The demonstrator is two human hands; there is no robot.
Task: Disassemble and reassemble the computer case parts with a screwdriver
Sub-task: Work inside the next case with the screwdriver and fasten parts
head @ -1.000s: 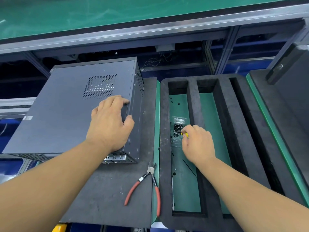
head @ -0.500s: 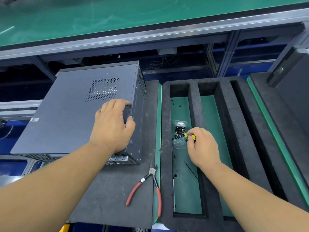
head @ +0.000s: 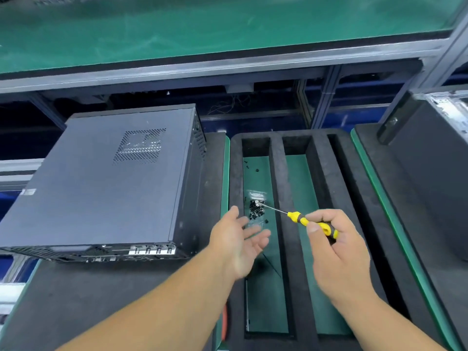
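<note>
A dark grey computer case (head: pixel 106 181) lies on its side on the black mat at the left, its vented panel facing up. My right hand (head: pixel 336 249) grips a yellow-and-black screwdriver (head: pixel 301 219), whose thin shaft points left, with a small silver screw at its tip above a pile of black screws (head: pixel 256 210) on a clear plastic bag. My left hand (head: pixel 240 239) hovers palm up with fingers spread, just below and left of the screws, off the case.
The screws lie in the left slot of a black foam tray (head: pixel 278 178) with green-floored slots. A red plier handle (head: pixel 224 323) shows beside my left forearm. Another dark case (head: pixel 435 173) stands at the right. A green shelf (head: pixel 228 29) overhangs at the back.
My left hand left the case and moved right, opening palm up beside the screws. My right hand lifted the screwdriver out of the tray slot, so its shaft and handle now show.
</note>
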